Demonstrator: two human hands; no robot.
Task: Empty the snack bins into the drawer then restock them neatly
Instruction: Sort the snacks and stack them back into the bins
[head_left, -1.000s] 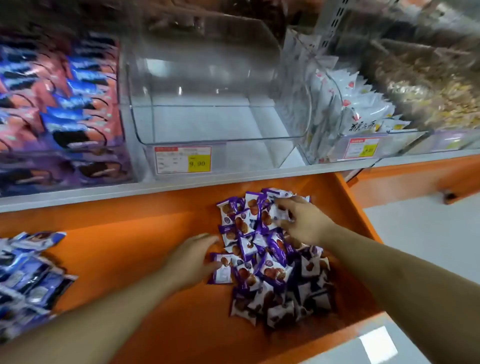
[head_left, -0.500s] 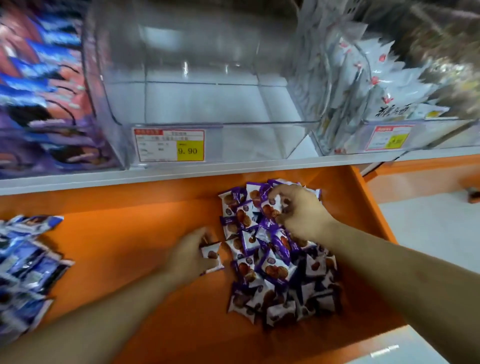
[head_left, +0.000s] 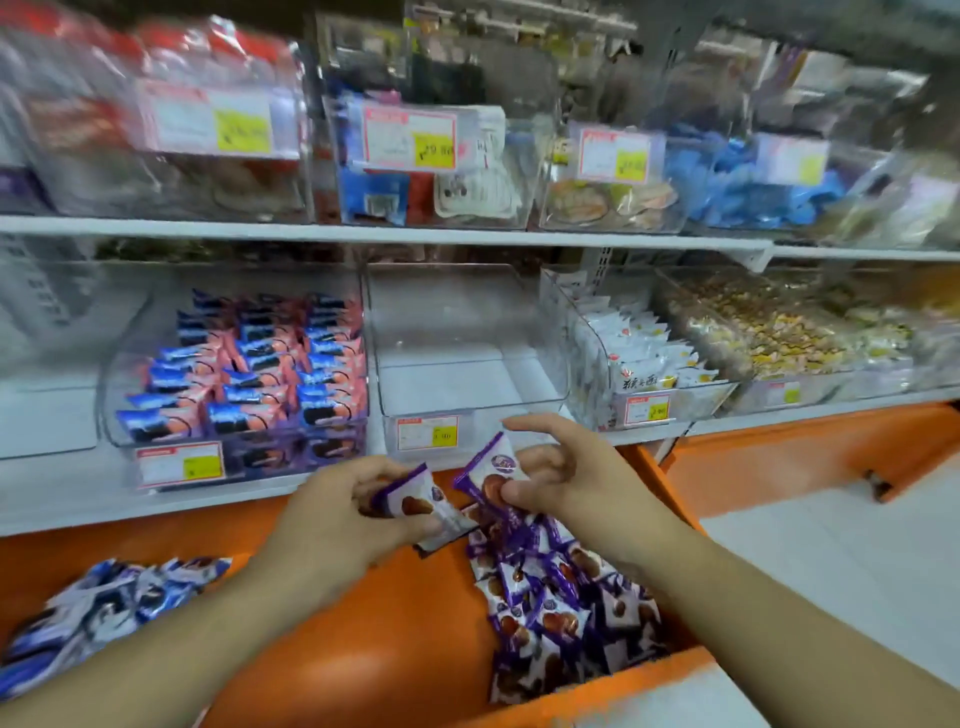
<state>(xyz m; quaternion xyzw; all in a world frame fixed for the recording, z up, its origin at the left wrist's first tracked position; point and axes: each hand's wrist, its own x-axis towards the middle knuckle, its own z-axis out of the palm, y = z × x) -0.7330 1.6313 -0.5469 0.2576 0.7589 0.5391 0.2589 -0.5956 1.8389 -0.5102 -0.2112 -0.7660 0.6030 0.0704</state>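
— Where is this?
— A shop aisle: white shelves of clear snack bins above an open orange drawer.
— And the snacks being handled?
— A heap of purple-and-white packets lies in the right part of the drawer. The left hand grips one purple packet between thumb and curled fingers, above the heap's far edge. The right hand pinches a second packet at its corner, tilted, its other fingers loosely spread.
— The bin?
— The empty clear bin sits just beyond the hands on the lower shelf. Left of it, a bin of blue-and-pink packets; right of it, white packets.
— Anything else in the drawer?
— Blue packets piled at the near left.
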